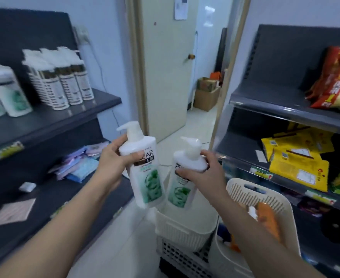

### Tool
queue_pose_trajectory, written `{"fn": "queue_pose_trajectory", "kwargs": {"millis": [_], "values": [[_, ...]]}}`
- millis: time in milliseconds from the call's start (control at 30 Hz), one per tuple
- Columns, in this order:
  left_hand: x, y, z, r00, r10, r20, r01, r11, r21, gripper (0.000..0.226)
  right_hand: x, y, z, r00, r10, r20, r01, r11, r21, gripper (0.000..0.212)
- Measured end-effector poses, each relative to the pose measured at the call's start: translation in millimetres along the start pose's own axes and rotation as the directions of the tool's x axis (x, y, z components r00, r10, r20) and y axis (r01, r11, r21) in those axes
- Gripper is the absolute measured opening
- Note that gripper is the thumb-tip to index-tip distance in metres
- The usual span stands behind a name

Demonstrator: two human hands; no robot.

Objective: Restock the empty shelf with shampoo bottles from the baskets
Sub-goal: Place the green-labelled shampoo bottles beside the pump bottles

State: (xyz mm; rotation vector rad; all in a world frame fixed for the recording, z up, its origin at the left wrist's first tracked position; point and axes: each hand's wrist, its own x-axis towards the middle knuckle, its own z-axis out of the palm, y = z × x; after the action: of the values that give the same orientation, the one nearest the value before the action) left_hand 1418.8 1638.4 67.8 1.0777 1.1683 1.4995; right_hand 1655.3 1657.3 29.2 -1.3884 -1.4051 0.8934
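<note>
- The left hand [113, 158] is gripping a white pump bottle [147, 177] with a green label. Its fingers are curling round the shoulder and its thumb is lying across the front. This bottle is standing almost upright at the centre of the frame.
- The right hand [205, 171] is clasping a second matching bottle [180, 187] just below the pump, with the fingers wrapping tightly round it. Its top is leaning toward the right of the frame.
- Both bottles are hanging in the air just beside each other, above a cream basket [185, 225] at lower centre.
- That basket is sitting on a dark perforated crate [182, 257].
- A second cream basket [251, 191] is standing at lower right, with an orange pack [269, 219] lying inside.
- The dark shelf [50, 119] at upper left is carrying green-label bottles [10, 95] and a row of striped bottles [65, 85].
- Shelves at the right edge are holding yellow packets [297, 163] and red snack bags [337, 77].
</note>
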Motion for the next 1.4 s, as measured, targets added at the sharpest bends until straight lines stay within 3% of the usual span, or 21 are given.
{"fn": "queue_pose_trajectory", "kwargs": {"millis": [267, 400, 667, 1100, 1267, 1400], "values": [[-12, 45, -133, 0.984, 0.061, -0.166, -0.053, 0.997, 0.057, 0.059, 10, -61, 133, 0.953, -0.090, 0.289, 0.076, 0.995, 0.058, 0.078], [-8, 63, -197, 0.971, 0.080, -0.228, -0.069, 0.996, 0.054, 0.066, 15, -90, 199, 0.926, -0.100, 0.365, 0.076, 0.994, 0.079, 0.087], [6, 104, -300, 0.933, 0.159, -0.322, -0.136, 0.986, 0.092, 0.070, 32, -146, 317, 0.853, -0.169, 0.494, 0.107, 0.983, 0.152, 0.060], [82, 154, -379, 0.876, 0.303, -0.375, -0.267, 0.953, 0.146, 0.071, 115, -233, 426, 0.700, -0.325, 0.636, 0.159, 0.939, 0.304, 0.070], [123, 166, -394, 0.840, 0.331, -0.430, -0.280, 0.943, 0.179, 0.059, 163, -254, 465, 0.617, -0.396, 0.680, 0.197, 0.914, 0.353, 0.060], [155, 165, -414, 0.814, 0.339, -0.472, -0.283, 0.941, 0.187, 0.069, 195, -260, 495, 0.577, -0.405, 0.709, 0.179, 0.910, 0.374, 0.069]]}}
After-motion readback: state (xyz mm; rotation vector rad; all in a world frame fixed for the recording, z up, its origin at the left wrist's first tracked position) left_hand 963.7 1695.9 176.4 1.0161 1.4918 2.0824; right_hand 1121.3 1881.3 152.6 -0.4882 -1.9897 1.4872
